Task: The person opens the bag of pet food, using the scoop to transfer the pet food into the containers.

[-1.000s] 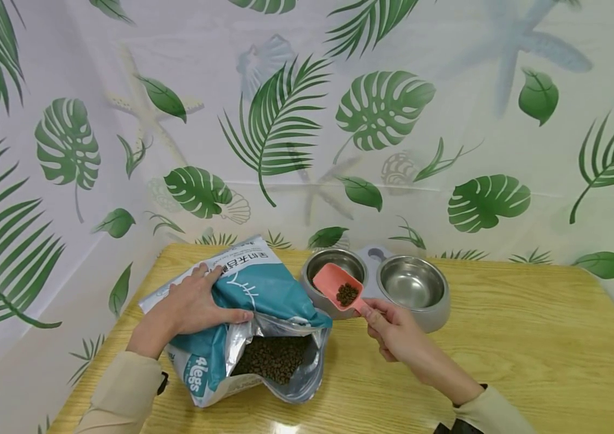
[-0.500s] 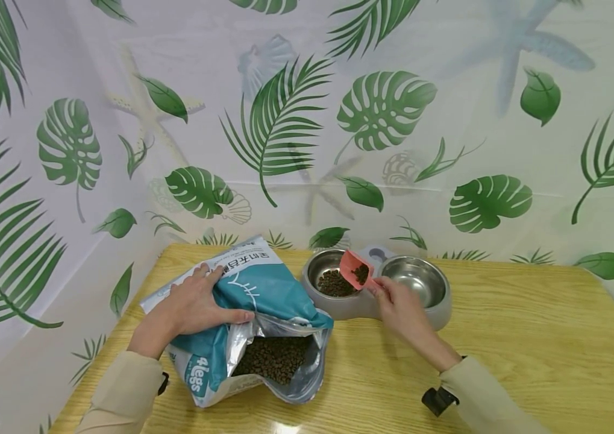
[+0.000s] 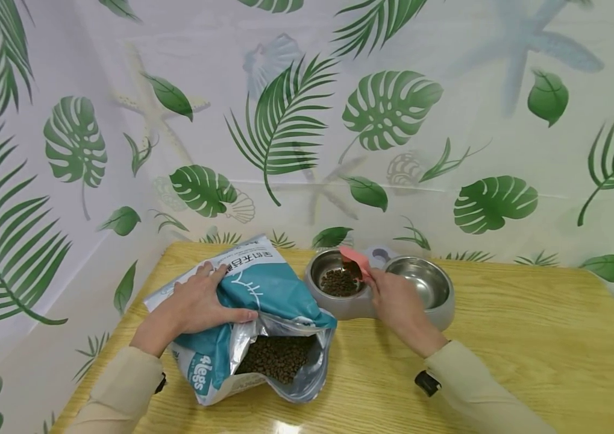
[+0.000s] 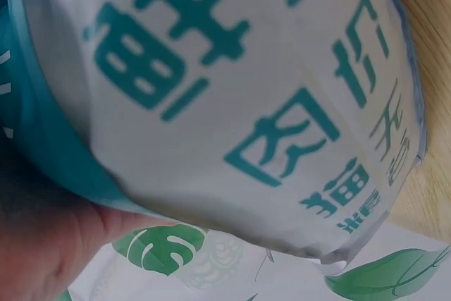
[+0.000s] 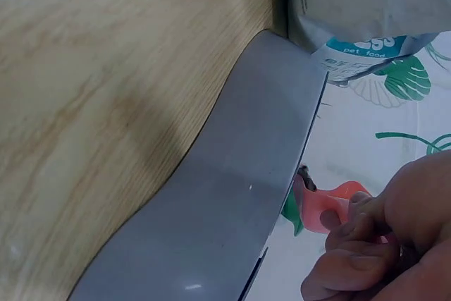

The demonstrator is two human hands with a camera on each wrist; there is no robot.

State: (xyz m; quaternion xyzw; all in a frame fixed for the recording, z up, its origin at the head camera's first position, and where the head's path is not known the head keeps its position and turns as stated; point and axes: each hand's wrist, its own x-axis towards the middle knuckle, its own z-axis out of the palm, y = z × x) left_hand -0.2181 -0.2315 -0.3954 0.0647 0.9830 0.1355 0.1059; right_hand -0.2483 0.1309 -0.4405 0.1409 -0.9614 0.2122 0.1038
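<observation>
The pink scoop (image 3: pixel 357 260) is tilted over the left steel bowl (image 3: pixel 334 289), its handle gripped by the right hand (image 3: pixel 400 304). Brown kibble (image 3: pixel 341 282) lies in that bowl, and some dark pieces show in the scoop. In the right wrist view, curled fingers of the right hand (image 5: pixel 384 244) hold the scoop (image 5: pixel 331 202) above the rim of the grey bowl stand (image 5: pixel 211 174). With fingers spread, the left hand (image 3: pixel 198 301) rests on the teal and white bag (image 3: pixel 269 289), which lies with its mouth facing the front and more kibble (image 3: pixel 276 357) inside.
The right steel bowl (image 3: pixel 420 280), in the same grey stand, holds no kibble that shows. Both stand near the back edge of the wooden table (image 3: pixel 529 337). Behind it hangs a leaf-patterned cloth (image 3: pixel 296 211).
The right hand has moved back and to the right with the scoop, which has turned from level to steeply tilted over the left bowl. The left hand stays on the bag.
</observation>
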